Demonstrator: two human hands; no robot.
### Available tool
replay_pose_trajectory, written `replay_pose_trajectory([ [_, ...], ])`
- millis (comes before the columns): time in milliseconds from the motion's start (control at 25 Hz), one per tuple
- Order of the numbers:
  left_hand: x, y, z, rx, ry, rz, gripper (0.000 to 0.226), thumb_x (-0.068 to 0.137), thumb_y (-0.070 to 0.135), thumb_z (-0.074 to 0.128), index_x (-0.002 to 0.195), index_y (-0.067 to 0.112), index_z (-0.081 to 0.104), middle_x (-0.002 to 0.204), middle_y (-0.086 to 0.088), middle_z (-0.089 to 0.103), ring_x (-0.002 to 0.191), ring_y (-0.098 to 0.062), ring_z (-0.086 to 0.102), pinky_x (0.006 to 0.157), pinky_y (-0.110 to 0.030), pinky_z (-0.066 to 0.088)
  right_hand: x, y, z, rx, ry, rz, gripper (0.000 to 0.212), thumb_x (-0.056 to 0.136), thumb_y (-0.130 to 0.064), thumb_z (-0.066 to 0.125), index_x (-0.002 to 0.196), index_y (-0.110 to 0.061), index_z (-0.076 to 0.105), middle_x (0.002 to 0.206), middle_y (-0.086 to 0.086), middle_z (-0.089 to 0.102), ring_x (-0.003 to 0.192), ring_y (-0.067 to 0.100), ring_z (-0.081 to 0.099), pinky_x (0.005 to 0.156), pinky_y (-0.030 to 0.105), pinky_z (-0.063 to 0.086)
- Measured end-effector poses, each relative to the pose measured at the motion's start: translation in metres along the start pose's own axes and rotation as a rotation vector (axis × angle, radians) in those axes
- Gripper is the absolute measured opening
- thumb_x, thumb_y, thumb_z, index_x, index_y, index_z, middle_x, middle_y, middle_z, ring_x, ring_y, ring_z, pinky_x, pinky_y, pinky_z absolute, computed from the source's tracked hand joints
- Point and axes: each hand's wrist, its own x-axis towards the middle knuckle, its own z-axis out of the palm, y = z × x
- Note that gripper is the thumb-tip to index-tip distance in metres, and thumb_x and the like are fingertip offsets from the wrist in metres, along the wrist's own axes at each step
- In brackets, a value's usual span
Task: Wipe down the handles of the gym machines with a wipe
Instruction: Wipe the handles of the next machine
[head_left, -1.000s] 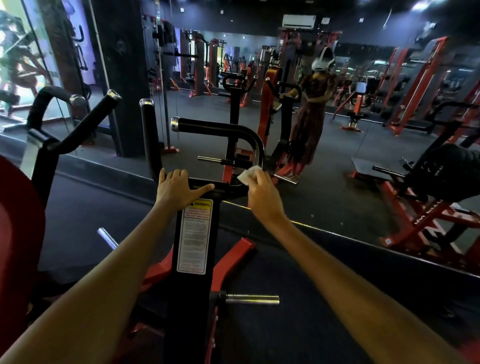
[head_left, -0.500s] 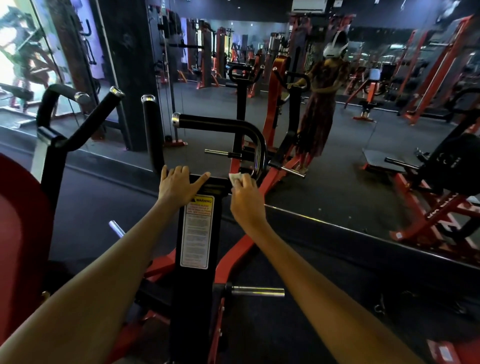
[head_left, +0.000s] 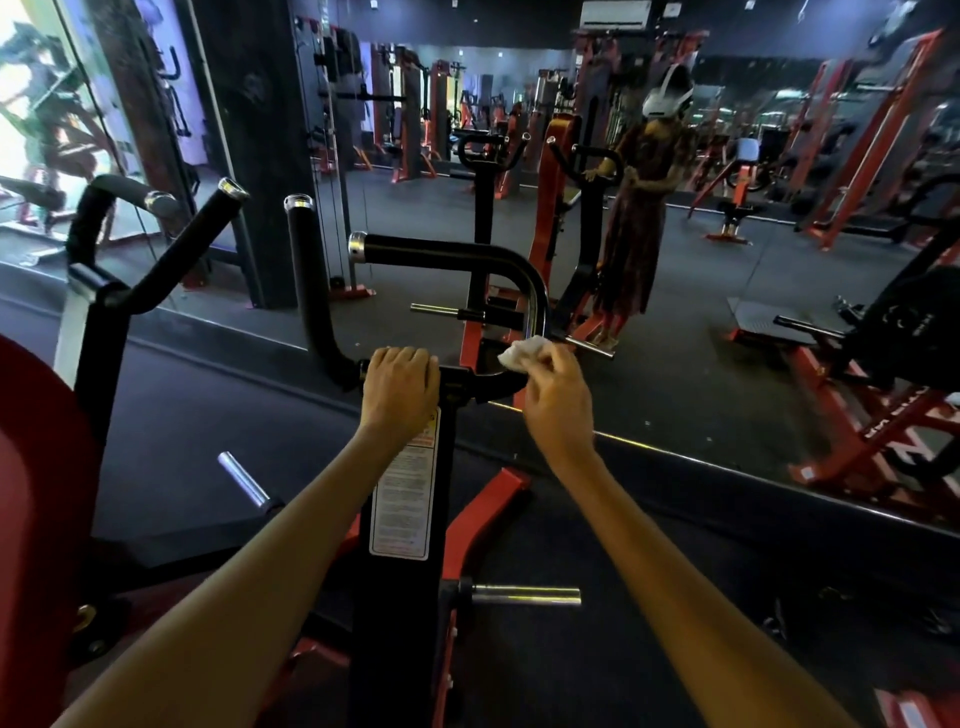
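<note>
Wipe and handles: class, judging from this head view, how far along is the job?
Done: nothing shows as cleaned. In hand: the right hand pinches the wipe at the curved handle's lower bend; the left hand holds the crossbar. Left: the upright handle.

Commercial gym. Near: black-and-red plate-loaded machine (head_left: 400, 545) with padded black handles (head_left: 447, 260), chrome weight pegs (head_left: 524, 595), warning label (head_left: 405, 493). Far wall: floor-length mirror (head_left: 727, 312) reflecting rows of red-framed machines (head_left: 872, 130). Dark rubber flooring (head_left: 182, 441). Left: window (head_left: 31, 104).
</note>
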Motion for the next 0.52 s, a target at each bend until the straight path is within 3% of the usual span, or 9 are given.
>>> replay_pose_trajectory([
  [80,-0.002,-0.002,0.004,-0.028,0.09,0.004,0.032,0.097,0.023,0.035,0.074,0.013,0.055,0.077,-0.005,0.062,0.077,-0.023,0.058,0.087,-0.037,0.039,-0.02,-0.019,0.02,0.058,-0.019,0.016,0.027,0.088,-0.004,0.051,0.112,-0.003,0.064,0.106,0.008,0.056,0.102,0.019,0.054,0.089,0.026,0.05],
  [200,-0.003,-0.006,0.009,-0.047,0.154,0.015,0.036,0.096,0.026,0.032,0.068,0.015,0.052,0.068,-0.001,0.057,0.068,-0.02,0.054,0.081,-0.037,0.041,-0.031,-0.029,0.032,0.177,-0.008,-0.011,0.026,0.091,-0.013,0.052,0.11,0.001,0.064,0.099,0.009,0.057,0.096,0.017,0.057,0.087,0.023,0.05],
  [400,-0.004,-0.007,0.014,-0.082,0.212,0.041,0.038,0.097,0.028,0.029,0.068,0.016,0.049,0.067,0.001,0.052,0.065,-0.018,0.049,0.082,-0.038,0.041,0.006,0.008,0.01,0.103,0.156,0.138,0.029,0.08,0.004,0.064,0.109,-0.002,0.066,0.099,0.009,0.06,0.089,0.018,0.06,0.081,0.031,0.056],
  [520,-0.003,-0.008,0.016,-0.068,0.227,0.025,0.041,0.097,0.029,0.027,0.07,0.014,0.054,0.068,0.0,0.054,0.065,-0.019,0.05,0.081,-0.038,0.041,0.02,0.014,0.01,0.195,0.256,0.143,0.027,0.083,0.003,0.062,0.11,0.0,0.065,0.106,0.012,0.066,0.099,0.02,0.063,0.086,0.031,0.054],
])
